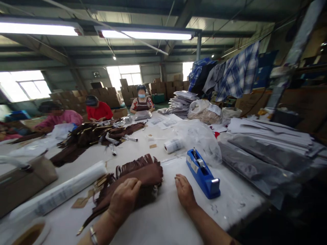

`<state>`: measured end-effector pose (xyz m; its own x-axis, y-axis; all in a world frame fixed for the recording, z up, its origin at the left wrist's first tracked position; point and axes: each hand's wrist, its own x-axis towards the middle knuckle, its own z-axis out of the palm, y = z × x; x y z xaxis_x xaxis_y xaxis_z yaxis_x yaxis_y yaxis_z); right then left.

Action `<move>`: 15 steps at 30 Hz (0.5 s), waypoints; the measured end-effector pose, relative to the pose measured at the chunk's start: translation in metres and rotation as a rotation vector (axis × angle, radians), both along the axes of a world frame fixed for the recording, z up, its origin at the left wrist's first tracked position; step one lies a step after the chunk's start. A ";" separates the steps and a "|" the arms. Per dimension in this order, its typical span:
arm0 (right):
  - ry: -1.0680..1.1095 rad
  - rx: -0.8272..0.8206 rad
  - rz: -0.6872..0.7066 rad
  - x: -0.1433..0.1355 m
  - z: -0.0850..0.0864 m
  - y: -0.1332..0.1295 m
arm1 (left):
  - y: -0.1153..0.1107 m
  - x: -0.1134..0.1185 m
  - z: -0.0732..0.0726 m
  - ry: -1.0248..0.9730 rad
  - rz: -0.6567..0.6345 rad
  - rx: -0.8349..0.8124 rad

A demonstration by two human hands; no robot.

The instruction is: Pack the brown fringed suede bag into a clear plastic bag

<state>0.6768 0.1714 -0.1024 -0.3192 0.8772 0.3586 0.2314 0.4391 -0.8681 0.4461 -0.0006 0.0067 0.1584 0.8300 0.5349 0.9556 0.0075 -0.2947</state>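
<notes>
On the table (163, 217), brown material (149, 173) lies under the left hand (125, 195), grip unclear; right hand (184, 191) open nearby.

White table (158, 226): brown fringed bundle (146, 174), blue tape dispenser (204, 177), long plastic roll (62, 189).

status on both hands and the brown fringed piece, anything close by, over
Left hand on brown fringed piece. Right hand off it, nothing visible held. Piece on white table. Blue tape dispenser close, right of right hand.
</notes>
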 end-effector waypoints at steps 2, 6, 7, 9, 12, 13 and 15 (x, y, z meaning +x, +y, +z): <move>-0.016 0.004 0.006 0.000 -0.002 0.001 | -0.015 0.017 -0.034 -0.153 -0.024 -0.134; -0.048 0.033 0.007 0.004 -0.007 0.005 | -0.051 0.031 -0.074 -0.369 -0.016 -0.118; -0.056 0.059 -0.004 0.005 -0.005 0.004 | -0.061 0.033 -0.079 -0.467 0.016 -0.072; -0.098 0.165 -0.022 0.006 0.003 -0.006 | -0.079 0.040 -0.084 -0.806 0.136 0.004; -0.265 0.410 0.146 -0.006 0.028 -0.038 | -0.095 0.052 -0.080 -1.658 0.439 0.043; -0.345 0.478 0.264 -0.015 0.037 -0.051 | -0.096 0.055 -0.075 -1.964 0.542 0.048; -0.522 0.573 0.499 -0.039 0.052 -0.076 | -0.090 0.058 -0.063 -2.438 0.660 0.101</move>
<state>0.6380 0.0955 -0.0502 -0.8560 0.3273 0.4002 0.2009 0.9238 -0.3260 0.5045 -0.0907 -0.0562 -0.5990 0.4802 -0.6408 -0.6219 0.2251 0.7500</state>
